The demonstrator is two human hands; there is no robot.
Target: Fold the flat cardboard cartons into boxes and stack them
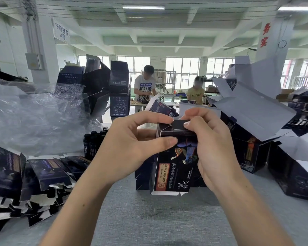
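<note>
I hold a dark printed carton [174, 167] upright above the grey table, its print upside down and its lower flaps hanging open. My left hand [130, 148] grips the carton's left upper edge, thumb on the front face, forefinger at the top flap. My right hand [212, 148] clasps the right side, and its thumb presses the dark top flap [179, 125] down. A heap of flat cartons [34, 176] lies at the left. Folded boxes [252, 151] with raised white lids stand at the right.
Crumpled clear plastic wrap [34, 114] fills the left. Several dark bottles [94, 141] stand behind my left hand. More folded boxes [117, 91] are piled at the back left. Two people [144, 86] work at a far bench. Bare grey table [158, 219] lies in front.
</note>
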